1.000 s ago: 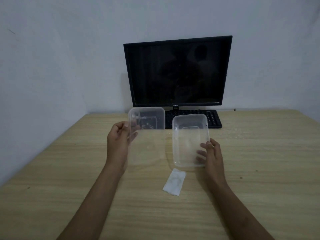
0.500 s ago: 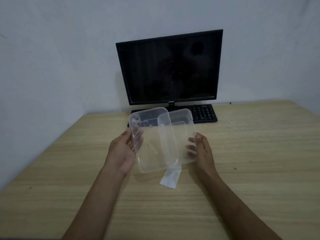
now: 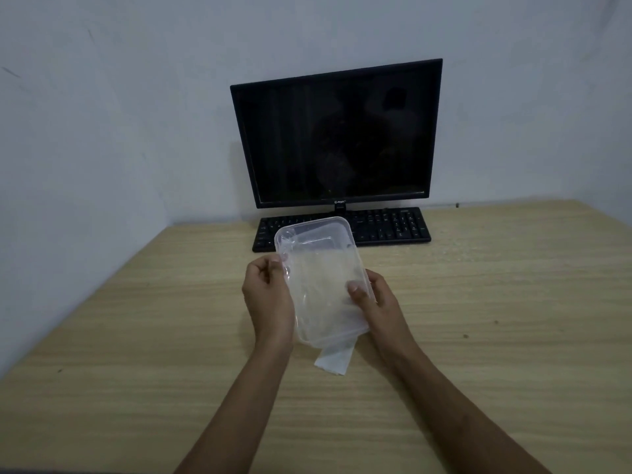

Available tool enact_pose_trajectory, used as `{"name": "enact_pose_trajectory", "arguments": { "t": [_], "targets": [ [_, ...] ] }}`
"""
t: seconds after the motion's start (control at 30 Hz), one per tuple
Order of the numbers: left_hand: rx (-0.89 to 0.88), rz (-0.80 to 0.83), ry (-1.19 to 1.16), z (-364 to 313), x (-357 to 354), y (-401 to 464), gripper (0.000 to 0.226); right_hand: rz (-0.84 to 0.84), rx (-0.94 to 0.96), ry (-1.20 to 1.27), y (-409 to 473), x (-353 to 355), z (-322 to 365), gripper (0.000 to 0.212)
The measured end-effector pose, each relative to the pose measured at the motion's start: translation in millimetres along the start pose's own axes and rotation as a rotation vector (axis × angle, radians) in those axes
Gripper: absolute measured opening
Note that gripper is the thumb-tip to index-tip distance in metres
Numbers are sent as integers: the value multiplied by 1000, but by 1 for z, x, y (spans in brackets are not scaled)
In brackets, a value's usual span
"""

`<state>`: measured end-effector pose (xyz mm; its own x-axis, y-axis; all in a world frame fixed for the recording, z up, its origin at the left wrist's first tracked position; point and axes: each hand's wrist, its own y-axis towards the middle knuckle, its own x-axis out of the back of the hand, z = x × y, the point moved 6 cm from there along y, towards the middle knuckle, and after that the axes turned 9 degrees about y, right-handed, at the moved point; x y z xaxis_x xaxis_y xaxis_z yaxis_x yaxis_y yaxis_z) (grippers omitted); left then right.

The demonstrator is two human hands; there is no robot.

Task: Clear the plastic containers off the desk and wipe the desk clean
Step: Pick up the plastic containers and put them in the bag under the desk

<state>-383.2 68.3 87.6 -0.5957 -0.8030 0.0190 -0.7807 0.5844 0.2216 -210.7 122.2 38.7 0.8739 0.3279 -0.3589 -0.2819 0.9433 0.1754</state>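
Observation:
Two clear plastic containers [image 3: 321, 278] are nested into one stack, held tilted above the wooden desk [image 3: 478, 319]. My left hand [image 3: 268, 295] grips the stack's left rim with curled fingers. My right hand [image 3: 378, 304] holds the right rim, thumb pressed on the inside. A white folded tissue [image 3: 333, 360] lies on the desk just under the stack's near end, partly hidden by it.
A black monitor [image 3: 337, 131], switched off, stands at the back against the wall. A black keyboard [image 3: 386, 227] lies in front of it, its left part hidden behind the containers. A wall runs along the desk's left side. Small dark specks dot the desk.
The two containers, held apart a second ago, have come together and now sit one inside the other. Both hands have closed in on the stack.

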Motion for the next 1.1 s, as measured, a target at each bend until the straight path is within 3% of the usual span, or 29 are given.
{"name": "enact_pose_trajectory", "arguments": {
  "t": [0.17, 0.4, 0.67, 0.83, 1.0, 1.1],
  "targets": [
    [-118, -31, 139, 0, -1, -4, 10, 19, 5, 21, -1, -1, 1, 28],
    [-127, 153, 127, 23, -7, -18, 51, -3, -16, 103, 3, 0, 1, 26],
    [77, 386, -18, 42, -12, -23, 49, -15, -37, 169, 9, 4, -4, 32],
    [31, 514, -7, 38, -16, -30, 31, -16, -33, 63, 9, 6, -8, 29],
    [15, 558, -8, 38, -15, -33, 34, 21, -37, 7, 7, 5, -6, 40],
    [8, 538, -13, 38, -13, -31, 34, 81, -46, 32, 6, 1, -7, 32]
  ]
}}
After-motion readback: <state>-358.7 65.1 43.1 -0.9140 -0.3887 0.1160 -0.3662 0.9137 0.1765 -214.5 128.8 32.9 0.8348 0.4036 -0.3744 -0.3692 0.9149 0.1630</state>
